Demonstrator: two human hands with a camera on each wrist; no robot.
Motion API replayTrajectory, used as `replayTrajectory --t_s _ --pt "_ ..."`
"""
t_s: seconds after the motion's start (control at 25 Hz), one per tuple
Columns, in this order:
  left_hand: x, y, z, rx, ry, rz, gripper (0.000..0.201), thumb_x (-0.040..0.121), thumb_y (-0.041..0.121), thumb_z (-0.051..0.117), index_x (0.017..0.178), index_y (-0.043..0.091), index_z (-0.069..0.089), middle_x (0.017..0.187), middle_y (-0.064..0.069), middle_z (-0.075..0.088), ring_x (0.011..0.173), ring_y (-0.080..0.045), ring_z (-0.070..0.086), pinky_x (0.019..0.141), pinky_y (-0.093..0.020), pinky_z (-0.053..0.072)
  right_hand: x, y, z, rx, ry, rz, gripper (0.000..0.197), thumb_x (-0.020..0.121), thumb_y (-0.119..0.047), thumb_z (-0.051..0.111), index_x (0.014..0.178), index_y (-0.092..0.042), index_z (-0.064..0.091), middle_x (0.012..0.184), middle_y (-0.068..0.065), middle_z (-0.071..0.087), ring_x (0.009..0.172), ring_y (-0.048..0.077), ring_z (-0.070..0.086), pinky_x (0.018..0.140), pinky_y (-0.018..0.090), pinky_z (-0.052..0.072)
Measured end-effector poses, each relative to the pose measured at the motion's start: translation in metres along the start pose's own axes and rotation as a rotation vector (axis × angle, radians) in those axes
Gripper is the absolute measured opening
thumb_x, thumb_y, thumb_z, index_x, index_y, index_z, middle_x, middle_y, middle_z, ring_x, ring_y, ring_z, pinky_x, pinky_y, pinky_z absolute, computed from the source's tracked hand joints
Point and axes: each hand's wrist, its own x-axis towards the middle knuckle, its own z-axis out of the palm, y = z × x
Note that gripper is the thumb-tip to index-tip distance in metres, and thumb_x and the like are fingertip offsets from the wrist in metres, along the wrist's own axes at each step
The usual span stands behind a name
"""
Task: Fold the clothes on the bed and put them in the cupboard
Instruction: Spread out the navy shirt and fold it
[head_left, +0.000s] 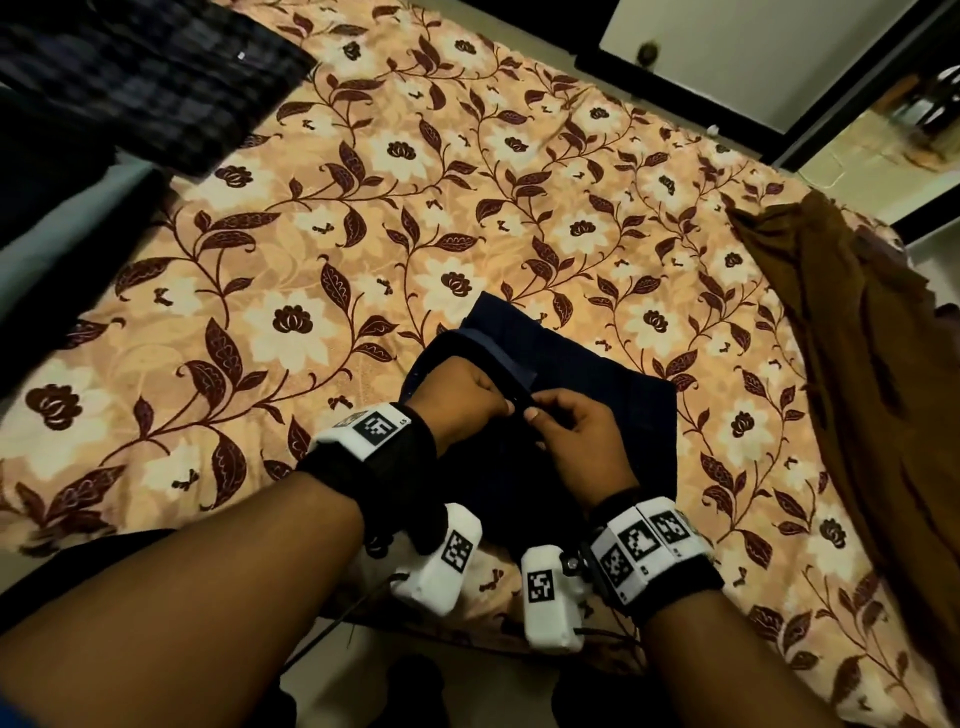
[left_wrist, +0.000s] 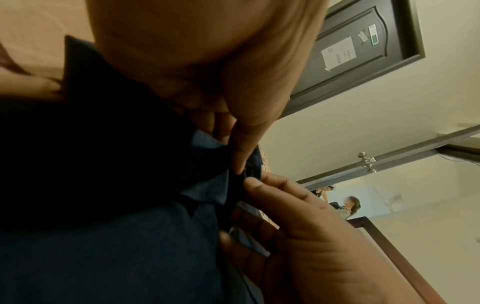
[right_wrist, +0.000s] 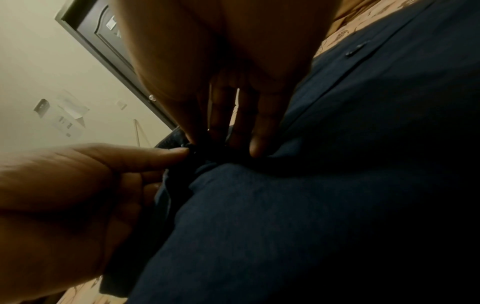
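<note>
Both hands meet over a dark navy shirt that lies on the floral bedsheet at the near edge of the bed. The left hand has its grip closed on the shirt's front edge, thumb and curled fingers pinching a fold of the cloth. Just beside it, touching the same fold, the right hand pinches the fabric between its thumb and fingertips. The left wrist view shows the two thumbs nearly tip to tip on the dark placket, with a lighter blue inner facing showing below them. A small dark button sits on the shirt beyond the right grip.

Well away to the right of the right grip, a brown garment lies rumpled along the bed's edge. Far beyond the left grip, at the far left corner, lies a dark checked garment. A dark panelled door stands in the pale wall behind.
</note>
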Motion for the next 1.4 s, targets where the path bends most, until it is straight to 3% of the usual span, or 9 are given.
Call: replayTrajectory --t_s 0.2,0.36,0.64,0.72,0.84,0.96,1.12,1.2,1.4 --pt "-0.011 0.005 -0.003 -0.254 -0.039 -0.100 0.010 0.080 0.002 0.075 0.073 0.000 0.068 0.065 -0.003 0.064 0.061 -0.013 0.060 0.066 -0.022 0.050 -0.004 0.002 0.003 -0.123 0.083 -0.102 0.019 0.081 -0.005 0.068 0.087 -0.023 0.066 0.085 -0.009 0.067 0.083 0.007 0.063 0.079 0.023 0.050" --pt "-0.007 0.008 -0.006 -0.217 -0.072 -0.135 0.012 0.087 0.004 0.068 0.075 0.005 0.067 0.070 -0.003 0.064 0.068 -0.013 0.059 0.080 -0.029 0.049 -0.014 0.010 0.012 -0.061 0.117 -0.125 0.020 0.081 -0.008 0.073 0.089 -0.025 0.066 0.095 -0.001 0.068 0.093 0.014 0.064 0.085 0.026 0.050" --pt "-0.008 0.000 -0.002 -0.191 -0.026 -0.032 0.014 0.082 0.006 0.074 0.069 0.005 0.069 0.064 -0.004 0.065 0.057 -0.009 0.060 0.056 -0.014 0.049 -0.010 0.015 0.018 -0.171 0.198 -0.277 0.015 0.080 -0.006 0.073 0.095 -0.005 0.071 0.088 -0.009 0.059 0.083 -0.003 0.056 0.077 0.005 0.043" --pt "-0.006 -0.001 -0.003 -0.184 0.008 -0.024 0.013 0.079 0.009 0.078 0.072 0.002 0.070 0.065 -0.005 0.066 0.059 -0.011 0.061 0.059 -0.019 0.051 -0.010 0.015 0.018 -0.256 0.244 -0.336 0.015 0.081 -0.011 0.073 0.094 -0.004 0.072 0.088 -0.005 0.062 0.079 0.005 0.059 0.078 0.013 0.047" --pt "-0.006 0.005 -0.007 -0.257 -0.012 -0.044 0.023 0.080 0.016 0.078 0.066 0.003 0.066 0.058 -0.004 0.061 0.054 -0.014 0.056 0.059 -0.026 0.049 -0.008 0.011 0.020 -0.379 0.297 -0.437 0.020 0.081 -0.023 0.067 0.091 -0.007 0.073 0.086 0.004 0.070 0.081 0.024 0.065 0.076 0.042 0.053" --pt "-0.009 0.013 -0.010 -0.317 -0.051 -0.055 0.036 0.082 0.020 0.077 0.054 0.014 0.056 0.049 0.003 0.054 0.044 -0.009 0.050 0.051 -0.022 0.042 -0.009 0.009 0.020 -0.535 0.326 -0.513 0.028 0.082 -0.032 0.055 0.088 -0.011 0.073 0.082 0.004 0.070 0.075 0.028 0.064 0.072 0.039 0.045" --pt "-0.008 0.019 -0.008 -0.144 -0.010 -0.073 0.033 0.080 0.008 0.075 0.053 0.014 0.056 0.049 0.003 0.052 0.046 -0.010 0.048 0.053 -0.021 0.038 -0.011 0.012 0.020 -0.535 0.307 -0.470 0.019 0.082 -0.024 0.060 0.092 -0.011 0.071 0.085 0.004 0.066 0.079 0.025 0.063 0.072 0.037 0.048" --pt "-0.007 0.019 -0.008 -0.111 0.000 -0.090 0.035 0.081 0.004 0.072 0.054 0.013 0.053 0.052 0.002 0.049 0.047 -0.011 0.045 0.050 -0.021 0.036 -0.011 0.013 0.017 -0.402 0.204 -0.410 0.018 0.084 -0.021 0.063 0.095 -0.010 0.071 0.089 0.003 0.065 0.083 0.017 0.061 0.075 0.027 0.050" --pt "-0.006 0.010 -0.007 -0.013 -0.025 -0.065 0.033 0.082 0.004 0.073 0.057 0.009 0.052 0.054 -0.003 0.045 0.051 -0.015 0.043 0.054 -0.024 0.039 0.001 -0.007 0.001 -0.190 -0.070 -0.066 0.013 0.090 -0.011 0.062 0.081 -0.017 0.069 0.080 -0.002 0.068 0.076 0.010 0.063 0.071 0.025 0.050"
